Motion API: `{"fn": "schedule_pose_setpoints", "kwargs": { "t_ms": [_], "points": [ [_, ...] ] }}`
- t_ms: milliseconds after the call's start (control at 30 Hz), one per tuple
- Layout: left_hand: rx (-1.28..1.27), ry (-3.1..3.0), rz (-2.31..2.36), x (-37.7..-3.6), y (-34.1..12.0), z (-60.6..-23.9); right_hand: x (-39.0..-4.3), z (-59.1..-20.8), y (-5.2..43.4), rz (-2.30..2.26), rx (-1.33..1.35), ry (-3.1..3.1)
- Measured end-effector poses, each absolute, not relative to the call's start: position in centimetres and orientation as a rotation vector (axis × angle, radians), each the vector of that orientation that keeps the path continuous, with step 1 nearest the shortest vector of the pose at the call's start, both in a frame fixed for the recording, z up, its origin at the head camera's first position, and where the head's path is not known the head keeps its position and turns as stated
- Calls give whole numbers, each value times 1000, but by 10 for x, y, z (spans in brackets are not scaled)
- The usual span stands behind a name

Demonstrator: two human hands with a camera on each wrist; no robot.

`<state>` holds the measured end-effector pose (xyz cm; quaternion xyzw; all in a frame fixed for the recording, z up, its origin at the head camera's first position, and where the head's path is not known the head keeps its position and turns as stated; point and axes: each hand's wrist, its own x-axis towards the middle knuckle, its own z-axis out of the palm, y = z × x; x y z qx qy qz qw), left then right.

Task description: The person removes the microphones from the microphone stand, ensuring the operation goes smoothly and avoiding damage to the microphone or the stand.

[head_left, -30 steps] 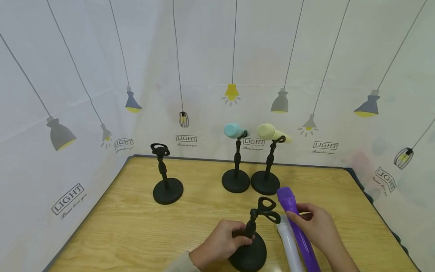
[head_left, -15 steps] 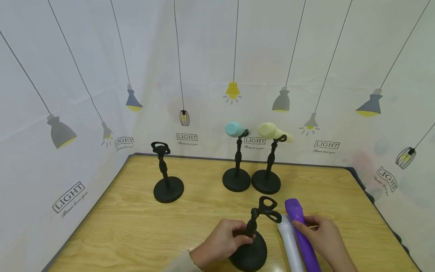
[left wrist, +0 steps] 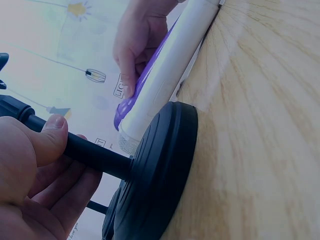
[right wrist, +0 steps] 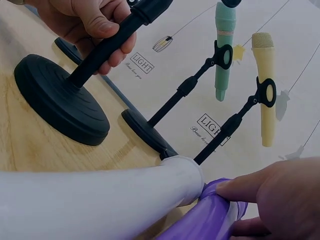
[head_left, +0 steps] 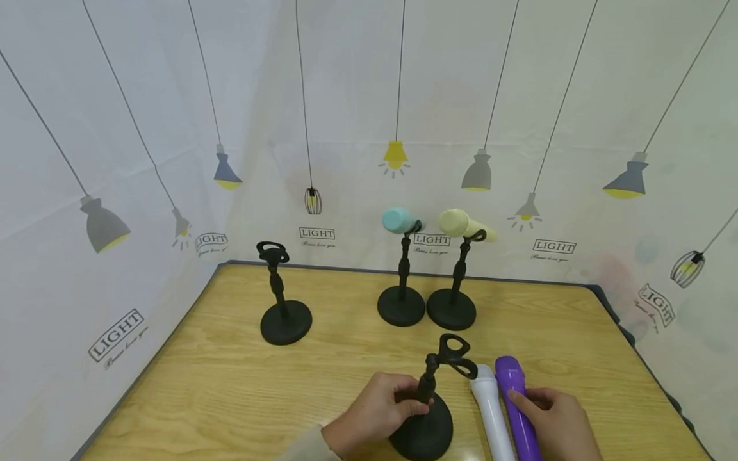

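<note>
Four black stands are counted on the bench (head_left: 230,378): one empty stand (head_left: 282,298) at the far left, two at the back carrying a teal microphone (head_left: 399,220) and a yellow microphone (head_left: 461,224), and a near stand (head_left: 429,410) whose upright post is gripped by the left hand (head_left: 369,416), its fingers curled round it. Four microphones are seen in all. A white microphone (head_left: 491,413) and a purple microphone (head_left: 517,410) are laid side by side, touching, just right of the near stand's base, long axes running away from the person, heads pointed toward the back wall. The purple microphone is held by the right hand (head_left: 556,426), with the fingers (right wrist: 250,187) closed over its body. "LIGHT" is printed repeatedly on the backdrop (head_left: 346,96).
</note>
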<state>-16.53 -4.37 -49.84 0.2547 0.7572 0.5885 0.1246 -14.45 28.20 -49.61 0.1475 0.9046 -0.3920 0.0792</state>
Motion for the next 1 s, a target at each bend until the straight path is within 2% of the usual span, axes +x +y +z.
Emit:
{"fn": "schedule_pose_setpoints", "kwargs": {
  "t_ms": [400, 1000],
  "points": [
    [739, 2205, 1716, -164, -44, -498, -137, -505, 280, -1081, 442, 2740],
    [760, 2221, 1677, -165, -46, -499, -129, -499, 281, -908, 378, 2908]
  ]
}}
